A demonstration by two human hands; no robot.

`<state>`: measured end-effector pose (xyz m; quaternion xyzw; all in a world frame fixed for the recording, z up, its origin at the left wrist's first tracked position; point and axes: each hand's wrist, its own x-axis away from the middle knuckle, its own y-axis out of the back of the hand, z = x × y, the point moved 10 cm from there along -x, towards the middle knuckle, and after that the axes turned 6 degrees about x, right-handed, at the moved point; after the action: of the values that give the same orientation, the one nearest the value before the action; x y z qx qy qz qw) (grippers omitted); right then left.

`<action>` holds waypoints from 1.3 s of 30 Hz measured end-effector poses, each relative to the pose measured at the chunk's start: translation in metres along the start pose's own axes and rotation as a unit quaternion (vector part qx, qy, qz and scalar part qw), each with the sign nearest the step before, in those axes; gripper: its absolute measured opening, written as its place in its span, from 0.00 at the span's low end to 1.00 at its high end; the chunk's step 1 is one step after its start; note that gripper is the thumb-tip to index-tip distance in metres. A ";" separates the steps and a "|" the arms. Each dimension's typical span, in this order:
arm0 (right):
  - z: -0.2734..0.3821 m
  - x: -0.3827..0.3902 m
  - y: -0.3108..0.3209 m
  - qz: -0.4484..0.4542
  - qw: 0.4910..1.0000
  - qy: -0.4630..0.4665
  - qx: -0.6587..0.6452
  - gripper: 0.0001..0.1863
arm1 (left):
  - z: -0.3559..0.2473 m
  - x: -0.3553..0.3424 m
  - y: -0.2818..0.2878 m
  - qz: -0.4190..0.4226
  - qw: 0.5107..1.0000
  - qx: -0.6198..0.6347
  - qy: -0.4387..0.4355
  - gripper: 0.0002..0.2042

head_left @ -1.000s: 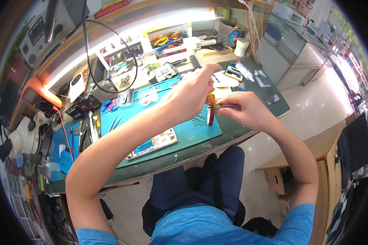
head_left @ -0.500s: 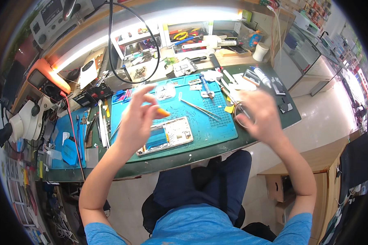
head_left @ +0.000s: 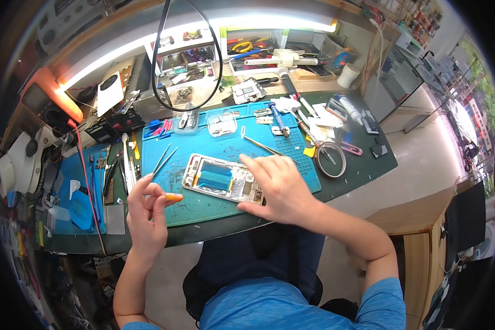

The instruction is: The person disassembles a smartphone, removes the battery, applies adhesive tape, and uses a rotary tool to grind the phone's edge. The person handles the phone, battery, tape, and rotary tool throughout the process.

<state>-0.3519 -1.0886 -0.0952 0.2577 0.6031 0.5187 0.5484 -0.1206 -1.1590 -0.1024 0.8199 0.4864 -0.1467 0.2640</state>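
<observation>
A silver phone frame (head_left: 190, 175) lies on the blue work mat (head_left: 176, 212), its screen side off, with blue-green parts inside. My right hand (head_left: 283, 187) is closed around its right end, the thumb at the near edge and the fingers at the far edge. My left hand (head_left: 144, 217) is raised at the mat's left near corner. It pinches a small orange pointed piece (head_left: 174, 197) whose exact kind I cannot make out. Beyond the left hand lie tweezers (head_left: 162, 159). A second pair of tweezers (head_left: 258, 144) rests beyond the frame, partly behind the right hand.
A clear ring-shaped roll (head_left: 344, 168) stands right of the mat. Small clear trays (head_left: 222, 122) and a blue screwdriver (head_left: 279, 118) are at the back. An orange multimeter (head_left: 60, 99) with a red lead is at left. A black cable loop (head_left: 153, 66) hangs over the back.
My right hand has come left from the ring-shaped roll to the phone frame, which now tilts the other way. My left hand has moved down and left, still holding the orange piece.
</observation>
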 end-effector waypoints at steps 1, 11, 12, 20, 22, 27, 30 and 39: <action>0.004 0.002 0.004 -0.010 1.000 -0.002 0.017 0.50 | -0.002 -0.002 -0.006 0.009 1.000 -0.007 -0.018 0.23; -0.015 -0.001 -0.036 0.190 0.699 -0.317 -0.613 0.16 | -0.008 -0.026 -0.056 0.039 0.980 0.197 -0.002 0.24; -0.008 -0.001 -0.043 0.227 0.694 -0.315 -0.606 0.20 | -0.013 -0.026 -0.058 0.053 0.985 0.153 -0.056 0.23; 0.001 -0.011 -0.045 0.178 0.659 -0.272 -0.678 0.20 | -0.058 -0.025 -0.071 0.153 0.948 -0.121 -0.253 0.11; 0.003 -0.012 -0.055 0.175 0.655 -0.255 -0.689 0.21 | -0.053 -0.019 -0.069 0.164 0.946 -0.152 -0.236 0.10; 0.006 -0.013 -0.053 0.151 0.633 -0.243 -0.719 0.21 | 0.010 0.008 -0.043 0.113 0.939 -0.206 -0.253 0.12; -0.002 -0.004 -0.058 0.105 0.601 -0.261 -0.748 0.19 | 0.001 -0.002 -0.064 0.156 0.938 -0.161 -0.264 0.14; -0.035 0.016 -0.042 0.095 0.603 -0.312 -0.728 0.25 | -0.040 -0.046 -0.114 0.226 0.944 -0.061 -0.233 0.13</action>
<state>-0.3780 -1.1009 -0.1446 -0.0247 -0.2096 0.7240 0.6568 -0.2429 -1.1248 -0.0797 0.8338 0.2210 -0.2398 0.4454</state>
